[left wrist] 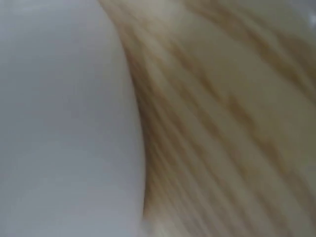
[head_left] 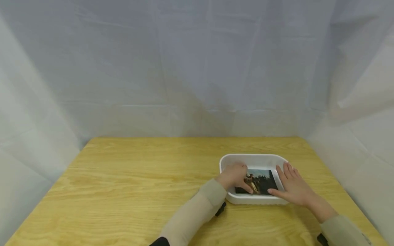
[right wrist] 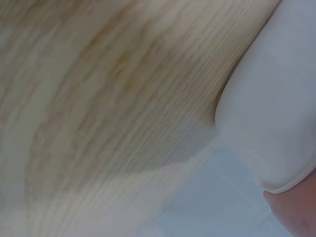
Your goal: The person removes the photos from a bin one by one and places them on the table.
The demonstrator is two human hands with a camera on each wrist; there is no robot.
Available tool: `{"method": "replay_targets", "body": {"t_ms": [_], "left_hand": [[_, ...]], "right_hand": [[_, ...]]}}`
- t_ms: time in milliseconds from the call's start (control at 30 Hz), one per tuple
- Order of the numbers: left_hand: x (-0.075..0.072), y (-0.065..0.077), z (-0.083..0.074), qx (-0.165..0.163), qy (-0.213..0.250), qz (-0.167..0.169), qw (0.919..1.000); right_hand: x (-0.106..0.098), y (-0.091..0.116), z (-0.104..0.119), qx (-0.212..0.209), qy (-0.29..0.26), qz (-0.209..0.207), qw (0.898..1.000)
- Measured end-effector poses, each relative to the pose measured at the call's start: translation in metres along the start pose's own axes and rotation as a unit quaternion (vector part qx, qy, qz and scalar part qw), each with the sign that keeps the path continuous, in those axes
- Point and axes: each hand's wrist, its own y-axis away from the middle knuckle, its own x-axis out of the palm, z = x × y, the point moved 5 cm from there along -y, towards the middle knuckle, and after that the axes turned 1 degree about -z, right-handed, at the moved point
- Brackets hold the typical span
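Observation:
A white oval-cornered tray (head_left: 255,200) stands on the right part of the table, and inside it lies a dark rectangular picture (head_left: 261,181) with a painted scene. My left hand (head_left: 234,176) reaches over the tray's left side and covers the picture's left part. Its thumb lies over the lower edge; the other fingers bend down out of sight, so I cannot tell whether they grip the picture. With fingers straight and spread, my right hand (head_left: 292,188) lies across the tray's right rim, thumb tip at the picture's lower right corner.
The wood-grain table (head_left: 123,181) extends to the left of the tray. White sheeting (head_left: 191,68) hangs behind it and on both sides. The tray's outer wall (left wrist: 69,118) fills the left of the left wrist view; the right wrist view shows a fingertip (right wrist: 298,207) below the rim.

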Motion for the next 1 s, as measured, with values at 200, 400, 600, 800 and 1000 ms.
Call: {"method": "replay_targets", "body": {"t_ms": [200, 400, 600, 800, 1000], "left_hand": [[0.003, 0.002, -0.001, -0.001, -0.026, 0.01, 0.9996], [0.002, 0.0, -0.001, 0.006, -0.038, -0.005, 0.9993], [0.0, -0.001, 0.0, 0.004, -0.064, -0.029, 0.9975], [-0.008, 0.0, 0.002, -0.025, -0.045, -0.076, 0.9958], [-0.015, -0.002, 0.007, -0.039, 0.016, -0.122, 0.9917]], "right_hand": [[0.001, 0.003, -0.001, 0.013, 0.0, -0.009, 1.0], [-0.002, 0.003, -0.002, 0.032, 0.002, -0.015, 0.999], [-0.002, 0.002, -0.002, 0.035, 0.002, -0.008, 0.999], [-0.002, 0.002, -0.003, 0.037, -0.001, -0.005, 0.999], [0.0, 0.0, -0.004, 0.037, -0.005, -0.002, 0.999]]}}
